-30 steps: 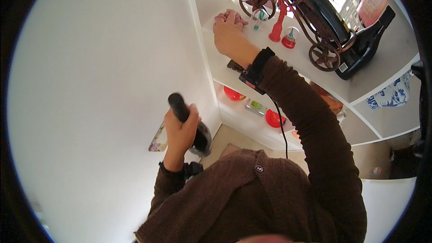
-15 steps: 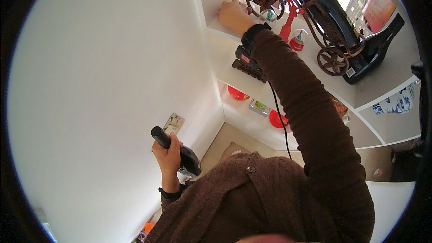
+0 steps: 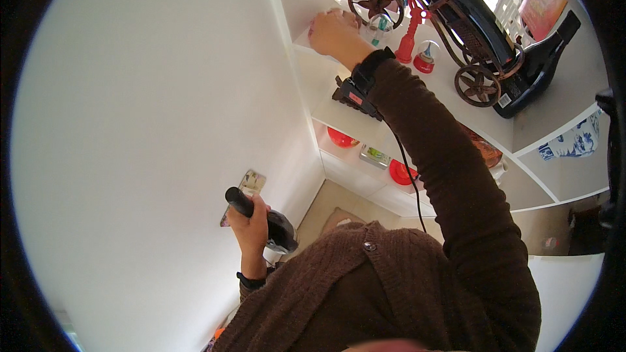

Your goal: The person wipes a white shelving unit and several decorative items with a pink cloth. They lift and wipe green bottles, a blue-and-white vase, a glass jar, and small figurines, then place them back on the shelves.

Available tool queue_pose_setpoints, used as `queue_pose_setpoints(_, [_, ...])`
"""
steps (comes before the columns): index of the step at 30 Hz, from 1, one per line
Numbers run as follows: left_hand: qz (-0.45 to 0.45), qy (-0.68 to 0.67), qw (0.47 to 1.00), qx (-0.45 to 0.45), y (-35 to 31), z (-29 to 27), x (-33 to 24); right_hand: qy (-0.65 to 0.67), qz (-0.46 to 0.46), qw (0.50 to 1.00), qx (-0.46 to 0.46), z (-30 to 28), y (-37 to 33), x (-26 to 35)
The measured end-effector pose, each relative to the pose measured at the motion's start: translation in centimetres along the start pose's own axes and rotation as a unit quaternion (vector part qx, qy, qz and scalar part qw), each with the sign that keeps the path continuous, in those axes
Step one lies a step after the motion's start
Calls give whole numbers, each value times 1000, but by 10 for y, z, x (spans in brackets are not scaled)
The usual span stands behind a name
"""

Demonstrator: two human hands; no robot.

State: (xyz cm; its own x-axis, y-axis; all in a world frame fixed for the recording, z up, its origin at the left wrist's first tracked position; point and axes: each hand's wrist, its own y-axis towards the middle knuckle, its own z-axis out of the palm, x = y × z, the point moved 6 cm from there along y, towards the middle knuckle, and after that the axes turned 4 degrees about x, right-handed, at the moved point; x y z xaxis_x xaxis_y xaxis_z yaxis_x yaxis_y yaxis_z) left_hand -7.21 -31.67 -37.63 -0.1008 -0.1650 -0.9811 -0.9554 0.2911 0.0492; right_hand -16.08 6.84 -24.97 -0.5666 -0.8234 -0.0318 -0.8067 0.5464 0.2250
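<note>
My left hand [image 3: 250, 227] is wrapped round the neck of a dark wine bottle [image 3: 282, 233], holding it tilted low beside the white wall. On the upper shelf [image 3: 456, 112], my right hand [image 3: 336, 34] is closed in the corner by the wall. Whatever its fingers hold, if anything, is hidden. Near that hand stand a small clear globe [image 3: 380, 24], a red tower-shaped figurine [image 3: 407, 39] and a snow globe with a red base [image 3: 425, 57]. A brown metal tricycle-shaped bottle rack [image 3: 478, 86] carries a black bottle [image 3: 464, 6].
Another dark bottle [image 3: 544, 68] leans behind the rack. Below are a black device [image 3: 357, 96] with a cable [image 3: 411, 176], red round containers [image 3: 403, 172] and a green-and-clear box [image 3: 374, 156]. A blue-and-white porcelain piece [image 3: 574, 140] occupies a right-hand compartment. The white wall [image 3: 143, 137] fills the left.
My right hand has shifted slightly left and nearer along the shelf corner. The left hand and its wine bottle have moved slightly to the right; the view has tilted a little.
</note>
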Motion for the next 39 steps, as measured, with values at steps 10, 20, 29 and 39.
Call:
queue_pose_setpoints(10, [-34, 15, 999, -9, -8, -3, 5, -8, 29, 999, -40, -11, -21, -5])
queue_pose_setpoints(20, [-32, 2, 999, -10, -12, -7, 8, 44, -30, 997, -58, -16, -62, -1])
queue_pose_setpoints(29, [-35, 11, 999, -6, -14, -10, 7, 64, -41, 994, -80, -51, -66, 6])
queue_pose_setpoints(39, [-29, 16, 999, 2, -15, -4, 8, 110, -94, 987, -72, -24, -23, 10])
